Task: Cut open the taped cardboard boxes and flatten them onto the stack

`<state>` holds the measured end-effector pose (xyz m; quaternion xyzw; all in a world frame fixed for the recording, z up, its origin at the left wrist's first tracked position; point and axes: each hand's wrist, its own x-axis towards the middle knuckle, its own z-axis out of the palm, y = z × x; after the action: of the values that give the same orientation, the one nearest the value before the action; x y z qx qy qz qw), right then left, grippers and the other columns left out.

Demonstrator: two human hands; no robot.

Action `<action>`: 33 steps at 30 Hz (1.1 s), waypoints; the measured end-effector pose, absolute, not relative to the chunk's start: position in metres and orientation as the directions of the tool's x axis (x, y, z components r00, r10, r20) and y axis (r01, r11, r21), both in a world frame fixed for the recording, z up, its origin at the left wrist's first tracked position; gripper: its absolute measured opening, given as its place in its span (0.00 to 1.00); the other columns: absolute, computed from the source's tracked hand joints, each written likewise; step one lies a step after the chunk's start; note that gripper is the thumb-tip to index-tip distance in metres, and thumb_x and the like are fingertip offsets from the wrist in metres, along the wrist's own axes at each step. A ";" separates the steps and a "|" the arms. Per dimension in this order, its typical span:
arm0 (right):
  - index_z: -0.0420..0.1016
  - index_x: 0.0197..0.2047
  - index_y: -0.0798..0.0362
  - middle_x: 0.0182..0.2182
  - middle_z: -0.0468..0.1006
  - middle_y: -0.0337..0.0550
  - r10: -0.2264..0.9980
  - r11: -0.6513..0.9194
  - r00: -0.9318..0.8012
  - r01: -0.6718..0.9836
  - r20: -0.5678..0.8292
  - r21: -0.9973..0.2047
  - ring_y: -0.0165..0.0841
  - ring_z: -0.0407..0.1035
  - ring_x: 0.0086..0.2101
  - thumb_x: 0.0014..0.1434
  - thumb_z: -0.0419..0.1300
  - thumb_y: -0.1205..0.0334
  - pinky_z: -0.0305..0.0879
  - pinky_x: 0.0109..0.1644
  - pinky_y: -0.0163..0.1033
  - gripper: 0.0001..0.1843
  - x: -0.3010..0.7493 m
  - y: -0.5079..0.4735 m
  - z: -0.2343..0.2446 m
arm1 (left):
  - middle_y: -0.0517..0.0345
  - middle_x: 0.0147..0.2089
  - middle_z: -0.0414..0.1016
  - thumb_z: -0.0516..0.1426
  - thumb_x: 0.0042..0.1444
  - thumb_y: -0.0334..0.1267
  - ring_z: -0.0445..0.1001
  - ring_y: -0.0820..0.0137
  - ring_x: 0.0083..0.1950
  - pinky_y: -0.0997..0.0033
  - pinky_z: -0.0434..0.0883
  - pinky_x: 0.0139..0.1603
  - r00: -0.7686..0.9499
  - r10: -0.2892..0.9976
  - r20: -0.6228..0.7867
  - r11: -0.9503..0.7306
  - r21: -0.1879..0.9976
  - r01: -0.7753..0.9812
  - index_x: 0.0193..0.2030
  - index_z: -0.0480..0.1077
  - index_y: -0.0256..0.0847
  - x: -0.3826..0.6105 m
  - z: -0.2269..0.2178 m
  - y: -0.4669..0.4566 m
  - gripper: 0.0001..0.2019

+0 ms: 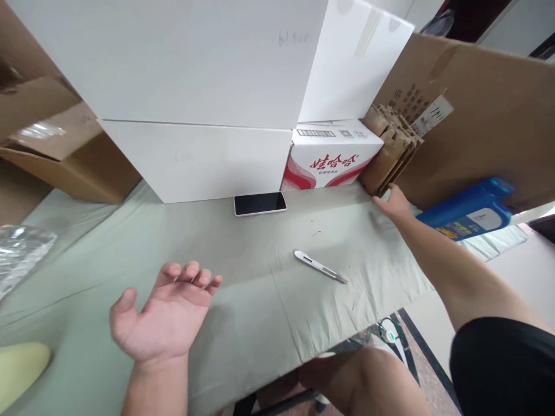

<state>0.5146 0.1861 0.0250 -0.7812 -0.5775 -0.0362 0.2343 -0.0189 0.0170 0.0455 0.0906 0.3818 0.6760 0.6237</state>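
My left hand (167,315) hovers above the cloth-covered table, palm turned up and fingers loosely curled apart, with nothing in it. On the right, my right hand (393,203) is stretched out to a stack of folded cardboard (388,153) that stands on edge. Its thumb and fingers are at the lower near corner of the stack and appear to grip it; some fingers are hidden. A blue bottle (470,211) with a label lies or leans just beyond my right forearm. Between the hands, a white utility knife (319,266) rests on the cloth.
A phone (260,203) lies against large white panels (203,156). Beside it is a white box with red print (329,164). A big brown cardboard sheet (485,115) bounds the right; an open brown carton (82,167) stands left. Clear plastic (21,251) and a pale yellow object (21,370) are at the left edge.
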 end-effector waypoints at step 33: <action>0.73 0.63 0.57 0.74 0.60 0.45 0.602 0.792 -0.771 0.542 0.208 -0.280 0.47 0.61 0.70 0.57 0.54 0.73 0.62 0.75 0.53 0.31 -0.129 0.239 0.081 | 0.57 0.28 0.69 0.58 0.53 0.53 0.71 0.68 0.31 0.65 0.69 0.40 -0.288 0.957 -0.040 -0.233 0.489 -0.841 0.28 0.73 0.40 -0.093 0.039 -0.034 0.17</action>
<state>-0.1295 0.2386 0.0812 -0.3058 -0.9354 0.1025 0.1448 -0.0935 -0.0341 0.0394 0.1355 0.2143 0.7733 0.5812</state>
